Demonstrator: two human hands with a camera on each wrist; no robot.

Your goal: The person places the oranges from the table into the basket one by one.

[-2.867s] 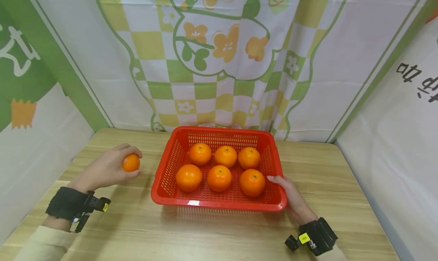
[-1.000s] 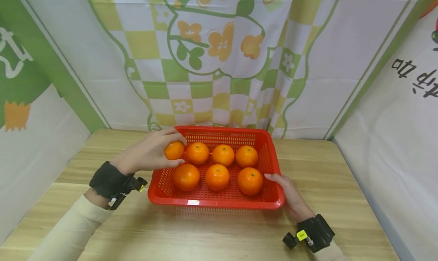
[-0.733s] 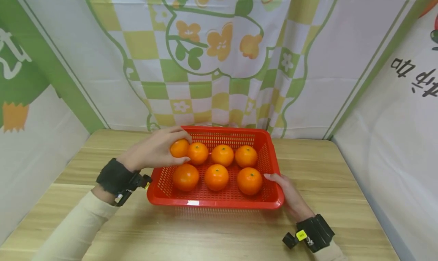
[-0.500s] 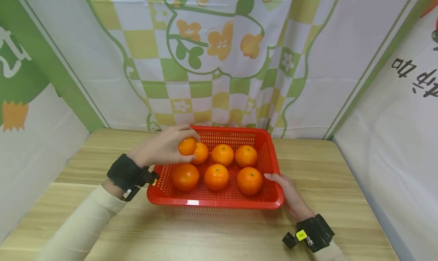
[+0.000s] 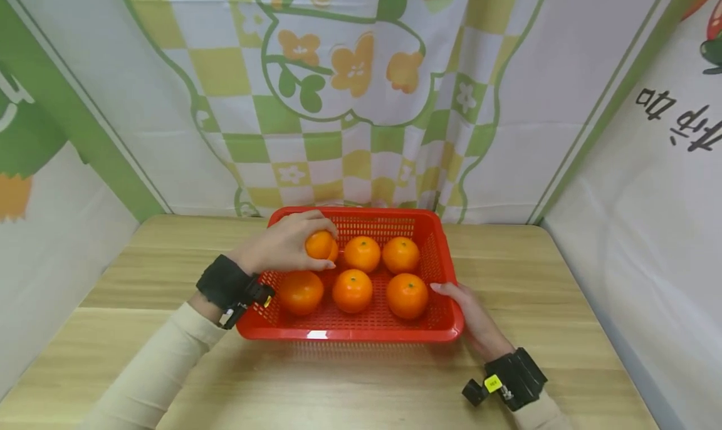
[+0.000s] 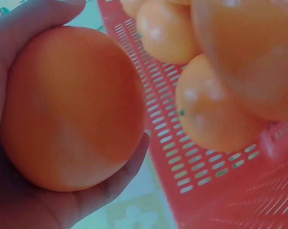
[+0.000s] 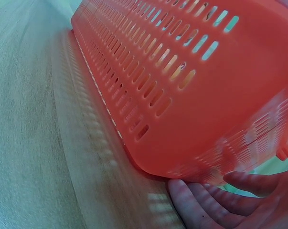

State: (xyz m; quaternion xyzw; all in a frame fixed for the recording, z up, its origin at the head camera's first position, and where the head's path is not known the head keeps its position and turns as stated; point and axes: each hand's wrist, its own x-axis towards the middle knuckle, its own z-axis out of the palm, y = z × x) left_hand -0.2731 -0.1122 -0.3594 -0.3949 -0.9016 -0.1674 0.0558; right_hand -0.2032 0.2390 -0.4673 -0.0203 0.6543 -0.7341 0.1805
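Note:
My left hand [image 5: 287,242] grips an orange [image 5: 319,244], with fingers and thumb curled round it, over the back left part of a red plastic basket [image 5: 361,335]. In the left wrist view, this held orange [image 6: 77,109] fills much of the left side. It mostly hides another orange [image 5: 334,252] in the basket's back row. Several more oranges [image 5: 362,254] sit in two rows on the basket's slotted floor. My right hand [image 5: 476,317] holds the basket's right end, thumb over the rim. The right wrist view has its fingers [image 7: 194,210] against the basket's lower outer corner.
A wooden table [image 5: 361,386] carries the basket. Behind it hangs a green and yellow checked curtain [image 5: 361,160]. White walls [image 5: 648,242] close in the table on both sides.
My left hand has carried the orange rightward from the bare table over the basket, and now covers much of the back left orange. My right hand keeps its hold on the basket's end.

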